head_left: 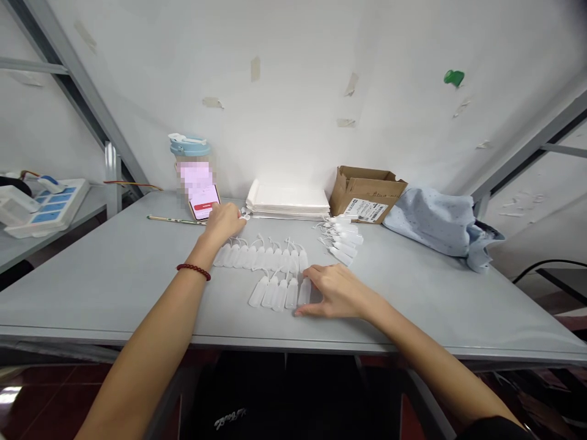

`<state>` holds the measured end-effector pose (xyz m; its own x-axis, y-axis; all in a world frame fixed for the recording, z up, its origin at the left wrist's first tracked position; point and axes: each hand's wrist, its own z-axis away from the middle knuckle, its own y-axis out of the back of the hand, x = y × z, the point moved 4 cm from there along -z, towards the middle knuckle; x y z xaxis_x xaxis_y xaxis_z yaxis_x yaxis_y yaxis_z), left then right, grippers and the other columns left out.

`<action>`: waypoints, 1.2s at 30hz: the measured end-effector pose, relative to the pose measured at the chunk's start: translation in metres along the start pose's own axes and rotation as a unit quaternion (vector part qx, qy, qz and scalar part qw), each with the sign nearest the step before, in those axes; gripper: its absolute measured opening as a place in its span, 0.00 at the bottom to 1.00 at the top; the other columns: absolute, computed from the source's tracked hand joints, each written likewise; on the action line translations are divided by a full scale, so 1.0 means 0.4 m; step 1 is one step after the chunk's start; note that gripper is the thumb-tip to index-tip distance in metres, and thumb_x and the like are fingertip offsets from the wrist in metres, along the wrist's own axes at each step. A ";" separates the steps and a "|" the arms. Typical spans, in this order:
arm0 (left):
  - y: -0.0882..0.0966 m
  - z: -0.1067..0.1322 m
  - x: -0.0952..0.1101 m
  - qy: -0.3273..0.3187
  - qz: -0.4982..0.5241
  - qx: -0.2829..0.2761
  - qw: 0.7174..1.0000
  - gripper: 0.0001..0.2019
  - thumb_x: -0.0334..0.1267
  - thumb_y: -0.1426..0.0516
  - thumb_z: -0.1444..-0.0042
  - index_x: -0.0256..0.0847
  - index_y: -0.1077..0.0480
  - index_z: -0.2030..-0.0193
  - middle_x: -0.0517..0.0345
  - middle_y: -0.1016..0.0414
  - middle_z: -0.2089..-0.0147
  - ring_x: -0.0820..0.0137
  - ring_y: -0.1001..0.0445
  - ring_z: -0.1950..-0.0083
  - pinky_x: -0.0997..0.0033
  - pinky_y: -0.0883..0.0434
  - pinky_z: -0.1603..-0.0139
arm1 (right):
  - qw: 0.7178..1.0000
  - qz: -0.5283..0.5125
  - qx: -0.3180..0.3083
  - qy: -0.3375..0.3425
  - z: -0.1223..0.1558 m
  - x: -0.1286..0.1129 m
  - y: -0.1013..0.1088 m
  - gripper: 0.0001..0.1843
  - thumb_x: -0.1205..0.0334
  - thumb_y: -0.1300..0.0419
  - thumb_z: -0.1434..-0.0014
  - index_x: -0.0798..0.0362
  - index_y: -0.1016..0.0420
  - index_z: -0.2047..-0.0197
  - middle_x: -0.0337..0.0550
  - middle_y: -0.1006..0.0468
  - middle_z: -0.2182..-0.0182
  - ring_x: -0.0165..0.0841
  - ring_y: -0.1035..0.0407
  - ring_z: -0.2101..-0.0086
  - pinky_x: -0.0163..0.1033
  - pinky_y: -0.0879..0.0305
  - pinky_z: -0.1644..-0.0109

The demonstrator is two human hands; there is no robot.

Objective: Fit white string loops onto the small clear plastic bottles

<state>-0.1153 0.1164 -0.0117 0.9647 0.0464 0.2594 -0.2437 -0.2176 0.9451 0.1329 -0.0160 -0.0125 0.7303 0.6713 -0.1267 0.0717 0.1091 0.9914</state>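
My right hand [337, 292] has its thumb and fingers at the two ends of a small translucent plastic bottle [304, 292], which lies flat on the grey table. This bottle is at the right end of a short front row of similar bottles [280, 293] with thin white cords. Behind them runs a longer row of bottles [261, 258], side by side. My left hand [224, 222] is at the lower edge of a phone [202, 205] with a lit screen. Its fingers are curled and partly hidden; a small white item [246, 215] shows beside them.
A loose pile of corded bottles [343, 238] lies right of the rows. Behind stand a stack of white envelopes [288, 200], an open cardboard box [362, 194] and a blue-lidded cup [189, 146]. A light blue cloth [435, 221] lies at right, a thin stick [169, 219] at left.
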 end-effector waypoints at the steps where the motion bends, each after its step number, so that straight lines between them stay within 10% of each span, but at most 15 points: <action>1: 0.004 0.001 0.003 0.004 0.024 0.002 1.000 0.08 0.37 0.44 0.56 0.37 0.25 0.71 0.46 0.25 0.70 0.51 0.31 0.53 0.63 0.34 0.60 | 1.000 -0.007 0.005 -0.007 0.002 0.003 0.006 0.32 0.34 0.43 0.50 0.58 0.29 0.60 0.48 0.23 0.70 0.35 0.32 0.74 0.36 0.51 0.72; 5: 0.027 0.019 0.031 0.032 0.239 -0.013 0.971 0.10 0.42 0.40 0.57 0.37 0.27 0.74 0.54 0.26 0.71 0.63 0.30 0.66 0.68 0.37 0.66 | 0.995 -0.072 0.038 -0.053 0.012 0.029 0.030 0.31 0.42 0.38 0.50 0.58 0.33 0.52 0.44 0.23 0.69 0.33 0.32 0.75 0.36 0.44 0.70; 18: -0.006 0.161 0.281 -0.078 0.687 -0.273 0.669 0.06 0.37 0.35 0.57 0.37 0.25 0.72 0.58 0.31 0.69 0.74 0.36 0.66 0.73 0.42 0.66 | 0.945 -0.268 0.187 -0.030 -0.008 0.067 0.023 0.21 0.69 0.51 0.40 0.52 0.48 0.44 0.44 0.26 0.64 0.29 0.33 0.71 0.36 0.36 0.66; 36: -0.027 0.187 0.306 -0.136 0.629 -0.234 0.729 0.09 0.41 0.37 0.52 0.39 0.27 0.68 0.60 0.29 0.67 0.74 0.34 0.66 0.73 0.39 0.65 | 0.926 -0.225 0.296 -0.070 -0.013 0.092 0.022 0.18 0.66 0.47 0.43 0.52 0.44 0.49 0.47 0.23 0.61 0.34 0.27 0.68 0.39 0.34 0.65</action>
<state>0.0128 0.0514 -0.0051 -0.0829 -0.1117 0.9903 -0.8987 0.4379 -0.0258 0.1570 0.0134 -0.0087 0.6139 0.5500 -0.5663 0.7192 -0.0938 0.6885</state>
